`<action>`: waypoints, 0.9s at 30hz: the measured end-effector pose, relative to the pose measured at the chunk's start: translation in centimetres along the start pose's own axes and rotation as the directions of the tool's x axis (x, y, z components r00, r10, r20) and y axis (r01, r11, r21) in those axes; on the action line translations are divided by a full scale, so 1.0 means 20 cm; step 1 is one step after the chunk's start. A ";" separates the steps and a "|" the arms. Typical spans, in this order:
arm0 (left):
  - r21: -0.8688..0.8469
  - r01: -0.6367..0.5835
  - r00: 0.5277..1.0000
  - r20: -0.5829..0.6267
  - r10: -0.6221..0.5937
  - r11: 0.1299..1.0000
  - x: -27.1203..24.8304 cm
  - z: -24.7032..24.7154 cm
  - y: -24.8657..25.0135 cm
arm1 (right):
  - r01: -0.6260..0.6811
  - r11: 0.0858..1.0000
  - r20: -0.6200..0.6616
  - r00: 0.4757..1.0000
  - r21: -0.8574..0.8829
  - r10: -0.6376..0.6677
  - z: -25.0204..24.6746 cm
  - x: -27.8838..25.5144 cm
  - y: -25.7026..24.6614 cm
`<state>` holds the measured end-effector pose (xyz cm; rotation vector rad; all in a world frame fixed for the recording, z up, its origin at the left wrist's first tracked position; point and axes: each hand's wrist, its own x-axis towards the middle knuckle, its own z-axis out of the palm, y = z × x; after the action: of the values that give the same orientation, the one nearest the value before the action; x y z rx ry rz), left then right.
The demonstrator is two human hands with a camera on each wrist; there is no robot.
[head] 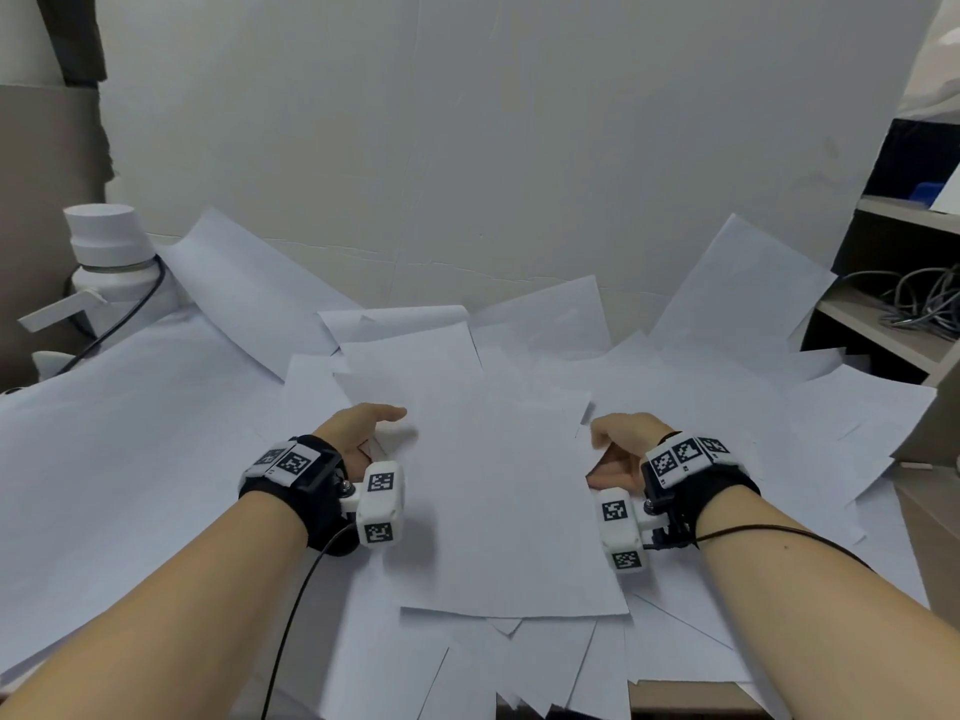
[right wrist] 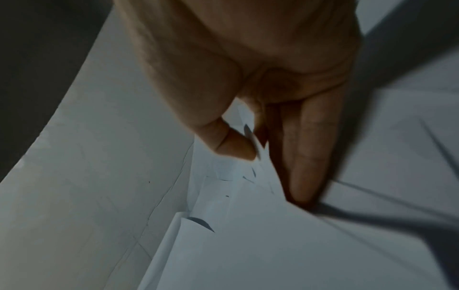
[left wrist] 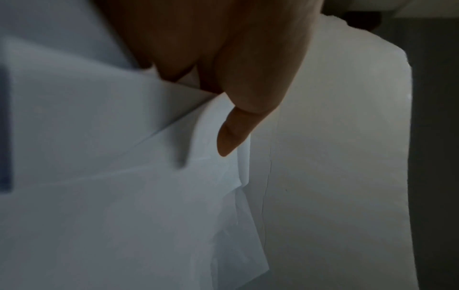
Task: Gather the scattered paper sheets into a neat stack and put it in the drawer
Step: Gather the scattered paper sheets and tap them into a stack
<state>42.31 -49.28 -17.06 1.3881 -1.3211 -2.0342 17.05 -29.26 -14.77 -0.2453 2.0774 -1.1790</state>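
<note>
Several white paper sheets point(head: 498, 491) lie overlapped in a loose pile at the middle of the table, and more sheets point(head: 737, 298) are scattered around it and lean on the back wall. My left hand point(head: 384, 428) holds the pile's left edge, with the thumb point(left wrist: 231, 137) on top of the paper point(left wrist: 124, 196). My right hand point(head: 602, 444) pinches the pile's right edge. In the right wrist view the sheet edges point(right wrist: 273, 245) run between its thumb point(right wrist: 236, 145) and fingers point(right wrist: 303, 157). No drawer shows plainly.
A white lamp-like device point(head: 111, 262) with a black cable stands at the back left. A shelf unit point(head: 883, 335) holding coiled cables is at the right, with a beige cabinet corner point(head: 930, 433) below it. Sheets overhang the table's front edge point(head: 685, 698).
</note>
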 end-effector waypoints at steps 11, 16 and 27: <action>0.283 -0.082 0.995 0.069 0.066 0.956 0.39 -0.09 -0.12 | 0.023 0.984 0.299 0.954 -0.178 0.032 -0.01 -0.02 0.04; 0.262 -0.216 0.976 0.061 0.207 0.941 0.02 -0.02 -0.04 | 0.044 0.994 0.149 0.987 0.101 -0.058 0.00 0.01 -0.01; 0.169 -0.291 0.952 0.150 0.267 0.942 0.02 -0.07 -0.01 | 0.394 0.867 -0.281 0.832 -0.305 -0.478 0.08 0.26 -0.15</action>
<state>43.29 -50.18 -17.53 1.0828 -1.6988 -1.8686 13.84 -34.41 -15.43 -0.7079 2.5713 -1.3103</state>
